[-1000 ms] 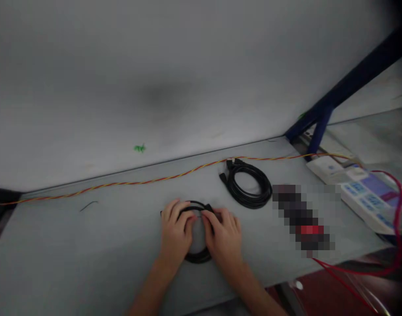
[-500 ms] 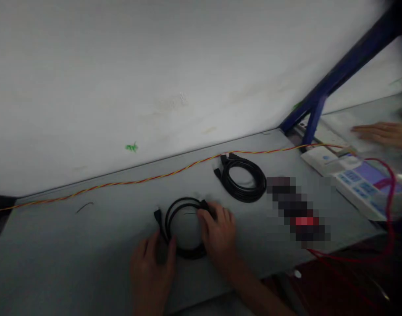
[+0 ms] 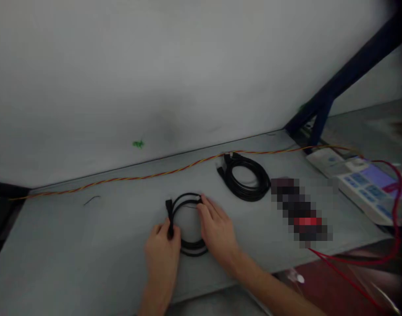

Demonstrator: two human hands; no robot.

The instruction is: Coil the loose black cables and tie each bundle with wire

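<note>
A coiled black cable [image 3: 191,244] lies on the grey table between my hands. My left hand [image 3: 163,248] is closed round its left side, just below a black plug [image 3: 168,205] that points away from me. My right hand [image 3: 218,228] grips the right side of the same coil, with its fingertips at another cable end that they partly cover. Beyond and to the right rests a second black cable coil [image 3: 250,194], its plugs at the upper left; neither hand touches it.
A red and yellow twisted wire [image 3: 141,177] crosses the table [image 3: 72,245] near the wall. At the right are a pixelated dark object, a white device [image 3: 368,188] with a screen, red cables [image 3: 355,262] and a dark blue frame [image 3: 339,79]. A thin wire scrap lies at left.
My left hand has closed on the coil's left side, where its fingers were apart. The left plug now stands closer to the loop. The other person's hand at the right is gone from view.
</note>
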